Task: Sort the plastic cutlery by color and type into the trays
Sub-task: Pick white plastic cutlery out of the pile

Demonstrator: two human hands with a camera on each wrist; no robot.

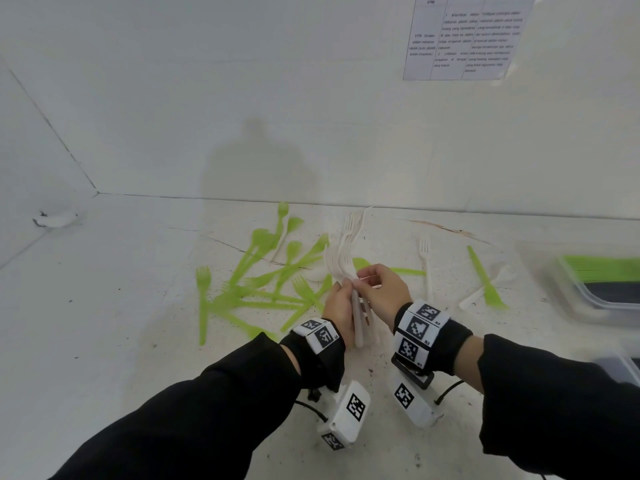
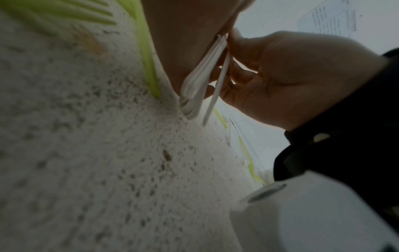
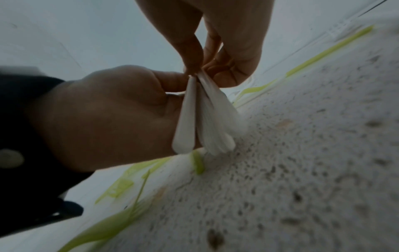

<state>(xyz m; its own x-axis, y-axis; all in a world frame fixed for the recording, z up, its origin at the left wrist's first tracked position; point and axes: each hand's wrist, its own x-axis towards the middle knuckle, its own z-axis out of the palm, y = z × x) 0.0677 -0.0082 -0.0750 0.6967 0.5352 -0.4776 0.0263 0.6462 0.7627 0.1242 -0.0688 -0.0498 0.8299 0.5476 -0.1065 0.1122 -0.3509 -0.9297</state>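
A bundle of white plastic forks (image 1: 349, 247) stands upright over the table, tines up, handles fanned out just above the surface. My left hand (image 1: 341, 299) grips the bundle from the left. My right hand (image 1: 369, 282) pinches the same forks from the right at their necks. In the left wrist view the forks' handles (image 2: 197, 85) hang between my left hand (image 2: 185, 37) and my right hand (image 2: 280, 76). In the right wrist view the white handles (image 3: 207, 119) spread below the pinch of my right hand (image 3: 218, 56), with my left hand (image 3: 112, 117) beside them.
Several loose green forks and spoons (image 1: 270, 278) lie to the left. A white fork (image 1: 426, 265), a green knife (image 1: 485, 284) and another white fork lie to the right. A clear tray (image 1: 568, 292) holding green cutlery stands at the right edge. A wall is close behind.
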